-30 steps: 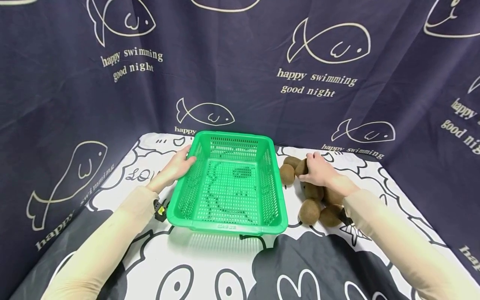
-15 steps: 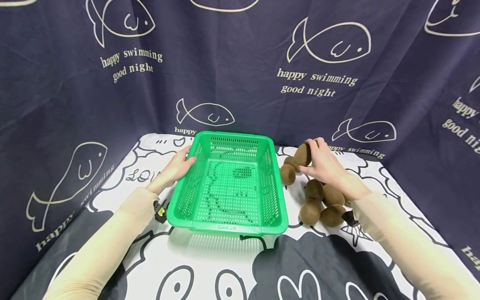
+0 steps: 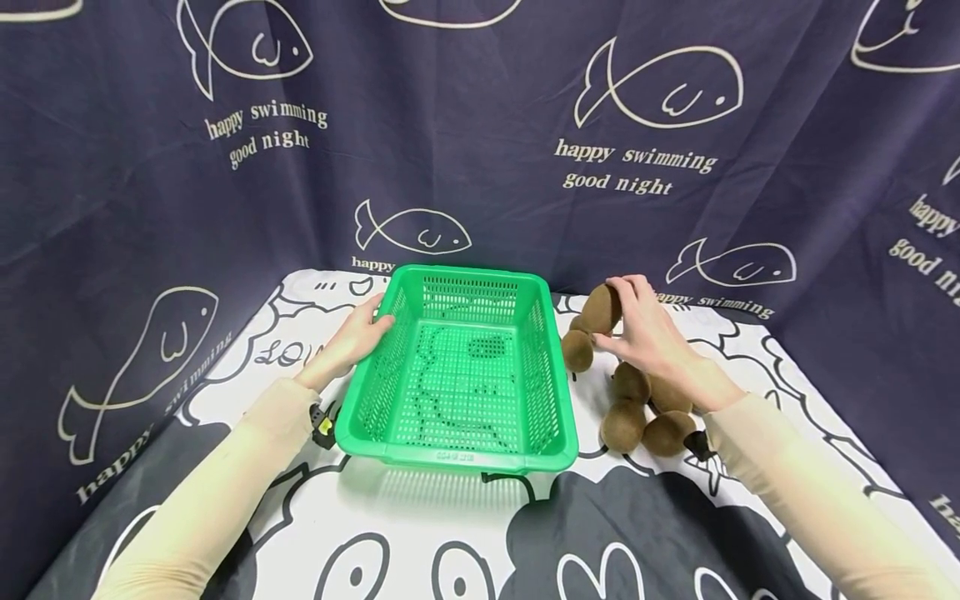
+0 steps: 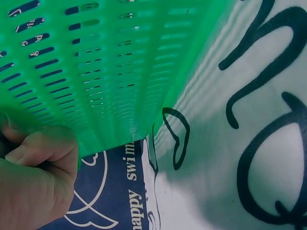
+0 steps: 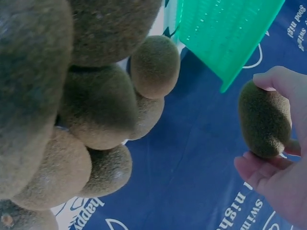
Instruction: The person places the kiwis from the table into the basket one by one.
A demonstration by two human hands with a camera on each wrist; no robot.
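Observation:
A green plastic basket (image 3: 465,457) with slotted walls stands in the middle of the table in the head view, its inside holding nothing. My left hand (image 3: 358,335) grips its left rim; in the left wrist view the thumb and curled fingers (image 4: 45,148) close over the edge. To the right of the basket, my right hand (image 3: 651,335) holds a brown fuzzy kiwi (image 3: 601,311) between thumb and fingers. In the right wrist view that kiwi (image 5: 261,120) is raised near a basket corner. Beneath it lie a kiwi (image 3: 577,352) and another partly hidden one.
More kiwis (image 3: 623,427) lie clustered on the table nearer the right forearm, some hidden by the hand. A patterned black-and-white cloth (image 3: 420,517) covers the table. Behind hangs a dark blue curtain (image 3: 495,158) with fish drawings.
My right hand has lifted a kiwi from the back of the pile, then shifted it slightly left toward the basket. The left hand and basket have stayed in place.

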